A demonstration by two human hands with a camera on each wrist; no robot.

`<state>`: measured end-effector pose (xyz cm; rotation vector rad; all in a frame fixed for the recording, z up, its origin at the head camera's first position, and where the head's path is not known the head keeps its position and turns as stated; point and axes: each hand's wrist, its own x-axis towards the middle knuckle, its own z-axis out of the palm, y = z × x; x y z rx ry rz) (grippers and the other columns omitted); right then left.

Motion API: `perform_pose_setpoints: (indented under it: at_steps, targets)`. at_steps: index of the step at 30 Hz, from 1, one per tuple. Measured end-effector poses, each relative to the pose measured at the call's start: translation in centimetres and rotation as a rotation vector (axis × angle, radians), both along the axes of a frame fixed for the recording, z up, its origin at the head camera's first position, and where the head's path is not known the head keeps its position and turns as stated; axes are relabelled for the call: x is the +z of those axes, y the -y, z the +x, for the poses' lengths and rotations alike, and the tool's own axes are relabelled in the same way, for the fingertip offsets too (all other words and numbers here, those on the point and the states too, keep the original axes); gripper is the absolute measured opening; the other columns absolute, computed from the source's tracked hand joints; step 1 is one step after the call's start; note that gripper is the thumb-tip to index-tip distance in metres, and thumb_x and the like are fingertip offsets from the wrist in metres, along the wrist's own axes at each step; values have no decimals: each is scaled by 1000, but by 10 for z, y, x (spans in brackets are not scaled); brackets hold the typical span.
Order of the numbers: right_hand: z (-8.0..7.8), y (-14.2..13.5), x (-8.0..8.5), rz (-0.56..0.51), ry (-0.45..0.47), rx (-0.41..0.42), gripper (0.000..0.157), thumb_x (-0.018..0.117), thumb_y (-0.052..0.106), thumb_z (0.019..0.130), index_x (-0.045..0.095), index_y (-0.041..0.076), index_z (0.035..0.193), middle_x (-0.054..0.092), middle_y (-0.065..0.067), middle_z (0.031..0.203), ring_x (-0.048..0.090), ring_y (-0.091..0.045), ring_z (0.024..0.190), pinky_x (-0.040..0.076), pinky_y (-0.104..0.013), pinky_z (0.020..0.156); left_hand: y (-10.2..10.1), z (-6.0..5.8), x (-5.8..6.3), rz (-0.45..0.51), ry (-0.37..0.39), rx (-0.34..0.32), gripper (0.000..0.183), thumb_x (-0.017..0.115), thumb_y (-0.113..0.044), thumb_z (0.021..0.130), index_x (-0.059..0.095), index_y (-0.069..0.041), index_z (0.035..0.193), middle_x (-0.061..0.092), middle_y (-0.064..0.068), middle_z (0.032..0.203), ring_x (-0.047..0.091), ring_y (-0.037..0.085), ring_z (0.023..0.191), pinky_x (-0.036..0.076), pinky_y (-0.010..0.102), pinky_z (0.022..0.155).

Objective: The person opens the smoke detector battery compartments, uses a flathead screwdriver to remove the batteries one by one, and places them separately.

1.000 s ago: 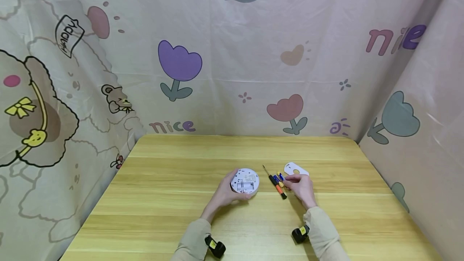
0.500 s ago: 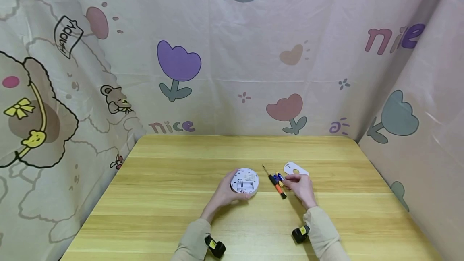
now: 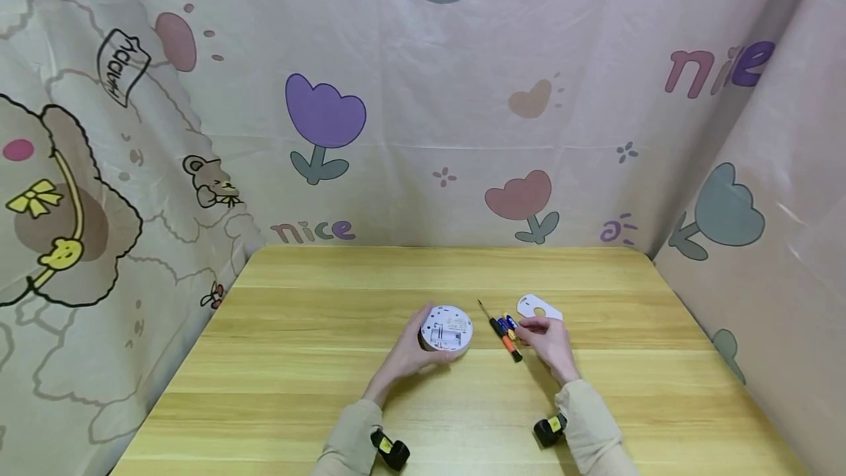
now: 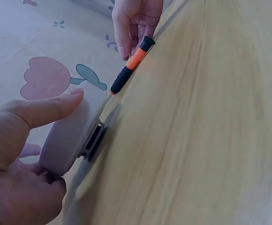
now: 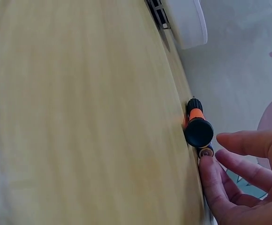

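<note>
A round white smoke alarm [image 3: 446,328] is in my left hand [image 3: 405,355], back face up, with its battery compartment uncovered. The left wrist view shows the alarm [image 4: 70,131] from the side, thumb on one edge and fingers round the other. A black slotted part sticks out of its face toward the table. My right hand [image 3: 550,344] is beside several small blue-and-yellow batteries [image 3: 507,326]. In the right wrist view a fingertip touches the end of one battery [image 5: 205,152], while the other fingers [image 5: 244,141] stay apart from it.
A screwdriver [image 3: 505,338] with a black-and-orange handle lies along the batteries' left side. Behind my right hand is a flat white plate [image 3: 537,306] with a round hole. A printed curtain [image 3: 423,131] closes off the table's [image 3: 330,300] back and sides.
The rightmost battery has shifted slightly left, closer to the others, with my right fingers at it. The smoke alarm has tilted a little in my left hand.
</note>
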<state>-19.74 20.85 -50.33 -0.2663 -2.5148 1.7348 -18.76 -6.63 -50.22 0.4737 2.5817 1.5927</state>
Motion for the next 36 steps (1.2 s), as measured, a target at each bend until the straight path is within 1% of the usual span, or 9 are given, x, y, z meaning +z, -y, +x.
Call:
perform_pose_setpoints:
  at_steps: [5, 9, 14, 17, 20, 23, 24, 31, 36]
  targets:
    - [3, 3, 2, 29, -10, -5, 23, 68, 9, 75, 66, -1, 95, 68, -13, 84, 60, -7, 66, 52, -20, 59, 4, 0, 3, 30, 21, -10, 101, 80, -30, 61, 22, -11, 142, 22, 13, 148, 20, 36, 135, 15, 58, 108]
    - [6, 9, 6, 109, -95, 19, 22, 69, 11, 75, 67, 1, 95, 68, -13, 85, 58, -6, 66, 50, -17, 58, 6, 0, 3, 53, 34, -22, 99, 80, -27, 62, 22, -9, 141, 23, 15, 147, 21, 36, 134, 16, 56, 110]
    - [9, 26, 11, 102, -229, 178, 27, 68, 10, 76, 65, 0, 101, 66, -15, 92, 61, -15, 77, 52, -17, 69, 7, 3, 9, 71, 37, -41, 97, 78, -18, 65, 20, -3, 141, 21, 20, 146, 21, 37, 134, 17, 52, 111]
    - [12, 41, 15, 19, -204, 327, 35, 65, 10, 79, 58, -4, 111, 62, -21, 105, 61, -26, 94, 52, -19, 82, 8, 9, 20, 126, 43, -66, 96, 77, -15, 66, 19, 1, 140, 21, 23, 145, 21, 38, 134, 19, 50, 111]
    - [12, 53, 13, -42, -160, 457, 46, 62, 12, 82, 48, -5, 123, 55, -23, 118, 55, -32, 109, 48, -25, 92, 10, 5, 15, 187, 55, -91, 95, 77, -15, 66, 19, 4, 139, 20, 24, 145, 21, 37, 134, 19, 47, 111]
    - [11, 61, 12, -86, -143, 555, 55, 60, 13, 83, 38, -6, 130, 48, -24, 128, 49, -35, 117, 43, -36, 99, 13, -3, 3, 217, 61, -108, 94, 76, -15, 67, 19, 3, 139, 19, 22, 146, 19, 35, 135, 17, 44, 112]
    - [9, 62, 9, -101, -146, 573, 57, 60, 13, 83, 36, -5, 131, 46, -24, 130, 48, -35, 118, 42, -36, 99, 14, -5, -1, 226, 71, -113, 93, 76, -15, 68, 19, 2, 140, 18, 21, 147, 19, 34, 136, 16, 43, 112]
    - [7, 66, 9, -131, -129, 633, 66, 64, 6, 79, 31, -3, 135, 41, -25, 134, 46, -38, 118, 42, -41, 98, 16, -4, 2, 238, 87, -157, 86, 70, -13, 75, 16, 4, 140, 16, 22, 147, 16, 35, 136, 14, 45, 112]
    - [7, 67, 8, -125, -148, 628, 66, 68, 3, 74, 36, -4, 132, 46, -26, 126, 51, -39, 110, 46, -41, 95, 13, -3, 2, 156, 90, -133, 97, 76, -23, 68, 16, 2, 140, 22, 21, 145, 24, 35, 133, 19, 50, 111]
